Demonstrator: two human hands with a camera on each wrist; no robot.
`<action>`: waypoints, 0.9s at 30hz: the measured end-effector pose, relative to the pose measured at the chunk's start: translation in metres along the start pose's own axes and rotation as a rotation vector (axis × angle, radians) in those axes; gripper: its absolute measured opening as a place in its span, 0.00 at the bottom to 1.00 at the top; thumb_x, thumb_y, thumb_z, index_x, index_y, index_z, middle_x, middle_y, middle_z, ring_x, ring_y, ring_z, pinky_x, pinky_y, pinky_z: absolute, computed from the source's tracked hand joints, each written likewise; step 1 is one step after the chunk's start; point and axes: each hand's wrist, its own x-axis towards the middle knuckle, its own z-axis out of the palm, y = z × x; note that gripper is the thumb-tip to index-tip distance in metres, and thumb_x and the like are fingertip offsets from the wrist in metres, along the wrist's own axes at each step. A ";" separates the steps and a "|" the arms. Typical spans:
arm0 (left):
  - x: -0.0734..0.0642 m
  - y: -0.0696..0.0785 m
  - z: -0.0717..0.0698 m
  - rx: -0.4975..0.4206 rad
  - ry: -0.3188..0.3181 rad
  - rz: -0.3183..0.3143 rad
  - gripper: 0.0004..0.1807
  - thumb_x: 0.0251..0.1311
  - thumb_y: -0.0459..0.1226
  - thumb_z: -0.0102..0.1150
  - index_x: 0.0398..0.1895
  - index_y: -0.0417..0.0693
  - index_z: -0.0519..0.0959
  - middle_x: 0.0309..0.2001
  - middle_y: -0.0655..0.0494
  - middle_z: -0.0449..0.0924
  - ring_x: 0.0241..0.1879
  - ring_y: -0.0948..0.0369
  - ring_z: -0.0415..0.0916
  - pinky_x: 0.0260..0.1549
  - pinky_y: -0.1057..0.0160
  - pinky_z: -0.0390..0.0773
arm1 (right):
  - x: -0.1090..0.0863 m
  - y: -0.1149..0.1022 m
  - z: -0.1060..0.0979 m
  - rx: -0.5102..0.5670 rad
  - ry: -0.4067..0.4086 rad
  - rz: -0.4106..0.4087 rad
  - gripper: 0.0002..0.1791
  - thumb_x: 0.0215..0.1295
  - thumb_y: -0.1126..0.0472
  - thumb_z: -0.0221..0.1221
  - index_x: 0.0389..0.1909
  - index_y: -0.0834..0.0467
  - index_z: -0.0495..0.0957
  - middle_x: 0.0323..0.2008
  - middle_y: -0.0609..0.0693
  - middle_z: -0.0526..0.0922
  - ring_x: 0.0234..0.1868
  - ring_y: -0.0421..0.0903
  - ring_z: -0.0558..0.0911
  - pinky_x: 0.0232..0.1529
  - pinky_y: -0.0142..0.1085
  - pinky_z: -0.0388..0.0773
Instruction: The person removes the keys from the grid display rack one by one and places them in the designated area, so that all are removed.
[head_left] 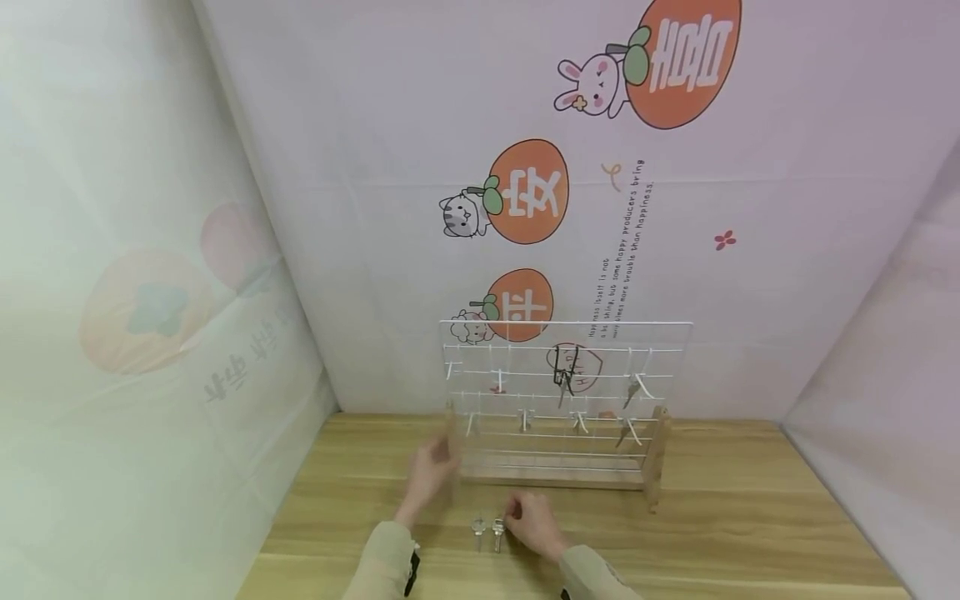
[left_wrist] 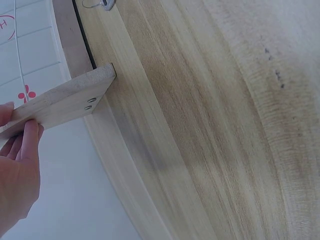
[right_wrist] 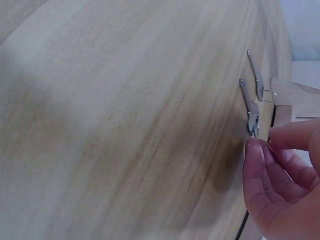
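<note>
A white wire grid rack (head_left: 566, 322) stands in a wooden base, with keys hung on some of its hooks. My left hand (head_left: 433, 467) grips the wooden side post (left_wrist: 65, 100) at the rack's left end, thumb on one face and fingers on the other. Two metal keys lie side by side on the table before the rack: a left key (head_left: 479, 528) and a right key (head_left: 498, 533). My right hand (head_left: 534, 521) pinches at the ring end of the right key; its fingertips partly hide the ring. The left key's thin ring (right_wrist: 270, 95) shows in the right wrist view.
On the rack hang a dark-clipped key (head_left: 564, 379) and, at the right, an upper key (head_left: 632, 390) and a lower key (head_left: 624, 433). The right wooden post (head_left: 657, 450) meets the wood-grain table (head_left: 750, 508). Printed white cloth walls (head_left: 375, 250) enclose the table.
</note>
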 end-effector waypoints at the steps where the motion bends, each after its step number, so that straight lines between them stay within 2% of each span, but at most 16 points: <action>1: 0.000 0.000 0.000 0.003 0.001 0.004 0.27 0.60 0.32 0.64 0.62 0.30 0.72 0.56 0.31 0.80 0.55 0.39 0.80 0.56 0.45 0.82 | 0.000 0.000 -0.001 0.010 -0.004 -0.002 0.04 0.52 0.72 0.63 0.27 0.62 0.78 0.25 0.49 0.83 0.27 0.33 0.74 0.25 0.22 0.74; 7: 0.000 -0.001 0.001 0.015 0.007 0.007 0.27 0.59 0.31 0.65 0.61 0.31 0.73 0.54 0.32 0.81 0.52 0.41 0.81 0.55 0.45 0.83 | -0.001 -0.002 -0.012 0.065 -0.023 -0.028 0.03 0.54 0.72 0.63 0.30 0.65 0.79 0.27 0.52 0.84 0.27 0.36 0.79 0.27 0.22 0.78; 13: -0.001 0.002 -0.001 0.022 0.001 0.009 0.28 0.59 0.33 0.65 0.61 0.30 0.73 0.54 0.31 0.80 0.53 0.40 0.81 0.54 0.44 0.83 | -0.002 -0.009 -0.028 0.057 0.043 -0.079 0.04 0.54 0.73 0.64 0.31 0.65 0.79 0.28 0.53 0.85 0.27 0.39 0.82 0.28 0.22 0.80; 18: -0.001 0.002 -0.001 0.023 0.009 0.007 0.27 0.59 0.32 0.65 0.61 0.29 0.73 0.54 0.31 0.81 0.53 0.38 0.80 0.54 0.44 0.83 | -0.005 -0.021 -0.042 0.055 0.068 -0.071 0.05 0.56 0.72 0.64 0.33 0.64 0.79 0.30 0.52 0.85 0.27 0.36 0.81 0.29 0.20 0.79; 21: -0.001 0.001 -0.001 0.031 0.017 -0.005 0.26 0.59 0.32 0.65 0.61 0.31 0.74 0.54 0.32 0.81 0.54 0.39 0.80 0.54 0.44 0.83 | -0.008 -0.032 -0.053 0.074 0.082 -0.063 0.05 0.57 0.71 0.64 0.33 0.62 0.78 0.31 0.52 0.85 0.28 0.37 0.82 0.30 0.21 0.79; 27: -0.001 0.001 0.000 0.031 -0.001 -0.020 0.26 0.59 0.32 0.65 0.61 0.32 0.73 0.56 0.32 0.80 0.55 0.40 0.80 0.55 0.45 0.83 | -0.010 -0.049 -0.080 0.066 0.198 -0.036 0.06 0.58 0.71 0.65 0.33 0.58 0.79 0.32 0.51 0.86 0.30 0.41 0.83 0.32 0.23 0.81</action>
